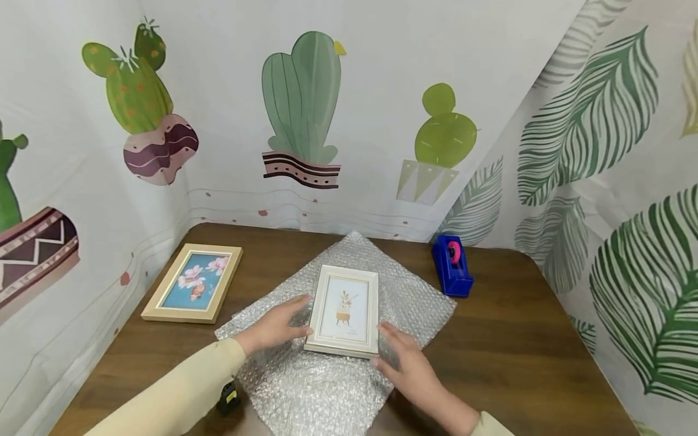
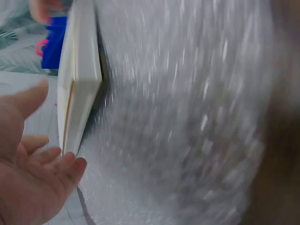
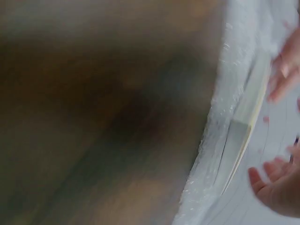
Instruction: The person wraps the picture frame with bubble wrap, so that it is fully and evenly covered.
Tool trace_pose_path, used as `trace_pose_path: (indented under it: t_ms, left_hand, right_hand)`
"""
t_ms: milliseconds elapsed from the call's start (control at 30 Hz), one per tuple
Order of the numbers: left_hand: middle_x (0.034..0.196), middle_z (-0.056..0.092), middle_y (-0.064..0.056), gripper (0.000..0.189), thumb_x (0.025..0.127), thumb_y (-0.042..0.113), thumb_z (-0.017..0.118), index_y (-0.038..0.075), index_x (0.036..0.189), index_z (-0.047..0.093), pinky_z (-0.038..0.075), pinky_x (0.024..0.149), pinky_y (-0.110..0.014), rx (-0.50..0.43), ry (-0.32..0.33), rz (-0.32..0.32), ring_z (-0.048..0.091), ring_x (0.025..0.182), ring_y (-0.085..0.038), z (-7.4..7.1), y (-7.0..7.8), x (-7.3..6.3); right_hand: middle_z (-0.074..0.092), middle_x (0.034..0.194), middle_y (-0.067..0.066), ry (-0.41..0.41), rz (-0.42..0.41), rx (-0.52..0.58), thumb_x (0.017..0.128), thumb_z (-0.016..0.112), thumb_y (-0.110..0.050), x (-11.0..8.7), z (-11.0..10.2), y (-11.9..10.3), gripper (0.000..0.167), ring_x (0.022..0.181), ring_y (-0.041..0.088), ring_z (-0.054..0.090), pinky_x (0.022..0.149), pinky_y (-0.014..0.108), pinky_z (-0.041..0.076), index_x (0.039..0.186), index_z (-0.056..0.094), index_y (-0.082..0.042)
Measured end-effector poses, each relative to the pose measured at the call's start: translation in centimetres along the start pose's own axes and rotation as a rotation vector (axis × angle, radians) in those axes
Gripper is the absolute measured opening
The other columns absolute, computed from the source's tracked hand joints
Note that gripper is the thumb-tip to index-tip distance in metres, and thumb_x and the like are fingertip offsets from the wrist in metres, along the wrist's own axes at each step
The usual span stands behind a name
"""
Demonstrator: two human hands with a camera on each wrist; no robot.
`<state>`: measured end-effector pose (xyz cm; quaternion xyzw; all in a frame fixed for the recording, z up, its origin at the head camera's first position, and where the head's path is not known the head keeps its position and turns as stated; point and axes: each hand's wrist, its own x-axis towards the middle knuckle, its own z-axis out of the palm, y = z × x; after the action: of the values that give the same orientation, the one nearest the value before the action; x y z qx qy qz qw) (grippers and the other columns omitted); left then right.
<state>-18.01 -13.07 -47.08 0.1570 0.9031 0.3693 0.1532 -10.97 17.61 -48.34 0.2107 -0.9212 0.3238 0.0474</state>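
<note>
A white picture frame point(image 1: 349, 312) with a potted-plant print lies face up on a sheet of bubble wrap point(image 1: 322, 387). Beside its left edge is my left hand point(image 1: 278, 324), thumb and fingers spread apart. On the opposite side my right hand point(image 1: 406, 363) is held at the right edge, its fingers also parted. In the left wrist view the left hand point(image 2: 37, 178) has loosely extended fingers close to the frame's side point(image 2: 84, 79); whether they touch it I cannot tell. The right wrist view is blurred, with the right hand point(image 3: 281, 185) at its edge.
A cream-edged picture frame point(image 1: 154, 312) with a blossom print lies at the left of the brown table point(image 1: 501, 357). At the back right stands a blue tape dispenser point(image 1: 454, 275) with a pink core. A black and yellow tape measure point(image 1: 229, 398) sits by the left sleeve.
</note>
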Motion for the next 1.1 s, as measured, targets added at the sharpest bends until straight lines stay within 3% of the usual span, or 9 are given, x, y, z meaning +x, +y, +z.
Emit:
trace_pose_path:
  t_ms: [67, 167, 233, 300, 400, 667, 933, 1100]
  left_hand:
    - [0.166, 0.029, -0.027, 0.086, 0.09, 0.028, 0.078, -0.006, 0.156, 0.035, 0.03, 0.123, -0.061, 0.086, -0.056, 0.056, 0.031, 0.152, -0.049, -0.5, 0.0, 0.6]
    - [0.169, 0.023, -0.023, 0.092, 0.087, 0.03, 0.081, -0.004, 0.157, 0.033, 0.028, 0.126, -0.058, 0.171, -0.13, 0.079, 0.025, 0.156, -0.045, -0.8, 0.2, 1.5]
    - [0.17, 0.021, -0.021, 0.096, 0.084, 0.03, 0.083, -0.004, 0.158, 0.032, 0.027, 0.127, -0.056, 0.213, -0.161, 0.076, 0.022, 0.158, -0.043, -0.8, 0.4, 1.9]
    - [0.171, 0.02, -0.02, 0.098, 0.083, 0.03, 0.085, -0.004, 0.158, 0.031, 0.026, 0.128, -0.054, 0.241, -0.186, 0.066, 0.02, 0.159, -0.041, -0.9, 0.6, 2.3]
    - [0.171, 0.019, -0.02, 0.101, 0.081, 0.028, 0.087, -0.005, 0.158, 0.031, 0.026, 0.128, -0.054, 0.25, -0.212, 0.048, 0.02, 0.159, -0.041, -1.1, 0.9, 2.5]
    - [0.172, 0.018, -0.02, 0.107, 0.078, 0.033, 0.089, -0.005, 0.158, 0.03, 0.028, 0.127, -0.053, 0.295, -0.22, 0.028, 0.02, 0.159, -0.04, -1.3, 0.6, 2.9]
    - [0.171, 0.02, -0.018, 0.11, 0.075, 0.037, 0.09, -0.004, 0.158, 0.031, 0.03, 0.127, -0.051, 0.333, -0.219, 0.023, 0.024, 0.159, -0.038, -1.0, 0.6, 3.2]
    - [0.172, 0.021, -0.017, 0.111, 0.075, 0.04, 0.09, -0.003, 0.159, 0.031, 0.031, 0.126, -0.051, 0.372, -0.229, 0.009, 0.026, 0.158, -0.037, -0.9, 1.0, 3.1]
  right_hand:
    - [0.059, 0.149, 0.013, -0.051, -0.204, -0.173, 0.084, 0.08, -0.041, -0.6, 0.0, -0.2, 0.073, 0.131, 0.038, 0.06, 0.104, 0.057, 0.051, 0.146, 0.057, -0.009]
    - [0.058, 0.151, 0.007, -0.17, -0.48, -0.349, 0.081, 0.074, -0.057, -1.2, 0.2, -0.2, 0.081, 0.133, 0.03, 0.06, 0.101, 0.05, 0.056, 0.149, 0.054, -0.017]
    - [0.057, 0.154, 0.004, -0.274, -0.607, -0.392, 0.086, 0.067, -0.061, -1.4, 0.4, -0.1, 0.078, 0.137, 0.026, 0.058, 0.101, 0.046, 0.057, 0.151, 0.052, -0.02]
    - [0.055, 0.156, 0.002, -0.38, -0.68, -0.4, 0.093, 0.061, -0.059, -1.5, 0.5, -0.2, 0.07, 0.14, 0.025, 0.056, 0.102, 0.044, 0.057, 0.152, 0.05, -0.022]
    - [0.053, 0.157, 0.0, -0.476, -0.763, -0.428, 0.101, 0.056, -0.05, -1.5, 0.9, -0.1, 0.06, 0.143, 0.022, 0.053, 0.105, 0.041, 0.056, 0.154, 0.048, -0.023]
    - [0.045, 0.163, -0.006, -0.509, -0.879, -0.545, 0.108, 0.041, -0.05, -1.0, 1.4, 0.6, 0.055, 0.149, 0.016, 0.046, 0.111, 0.037, 0.051, 0.157, 0.043, -0.026]
    - [0.048, 0.16, -0.009, -0.494, -0.961, -0.638, 0.11, 0.036, -0.047, -1.0, 1.4, 1.4, 0.049, 0.148, 0.012, 0.047, 0.11, 0.033, 0.051, 0.155, 0.046, -0.03]
    - [0.054, 0.155, -0.012, -0.426, -1.025, -0.692, 0.111, 0.036, -0.045, -1.2, 1.7, 1.4, 0.045, 0.143, 0.009, 0.052, 0.107, 0.029, 0.052, 0.151, 0.051, -0.031]
